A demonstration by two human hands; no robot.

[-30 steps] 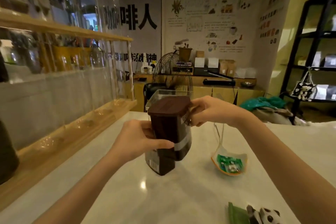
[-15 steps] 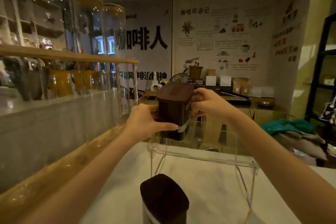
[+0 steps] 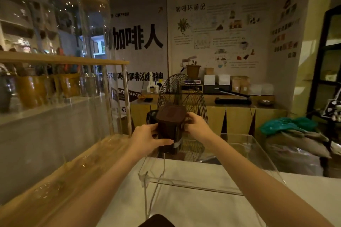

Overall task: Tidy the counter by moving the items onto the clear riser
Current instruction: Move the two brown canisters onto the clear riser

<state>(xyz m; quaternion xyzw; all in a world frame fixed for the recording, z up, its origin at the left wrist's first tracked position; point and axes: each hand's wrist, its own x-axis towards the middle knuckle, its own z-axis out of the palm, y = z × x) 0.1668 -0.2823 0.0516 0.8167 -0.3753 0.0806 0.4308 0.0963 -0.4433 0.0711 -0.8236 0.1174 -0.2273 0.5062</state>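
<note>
A dark brown lidded canister (image 3: 170,127) with a pale band near its base stands at the far left corner of the clear riser (image 3: 195,187). My left hand (image 3: 147,139) grips its left side, thumb across the front. My right hand (image 3: 196,125) holds its right side near the lid. The canister's bottom seems to rest on the riser's top, but I cannot tell for sure. A second dark canister's lid (image 3: 156,221) shows at the bottom edge, in front of the riser.
A wooden rack (image 3: 60,60) with tall glass jars runs along the left of the white counter (image 3: 193,214). Behind the riser stands a wire fan (image 3: 182,97), with a wooden cabinet beyond. Piled bags lie at the right.
Both hands carried the canister from beside the second one up and forward to the riser's far left corner. The view rose, so the second canister dropped to the bottom edge.
</note>
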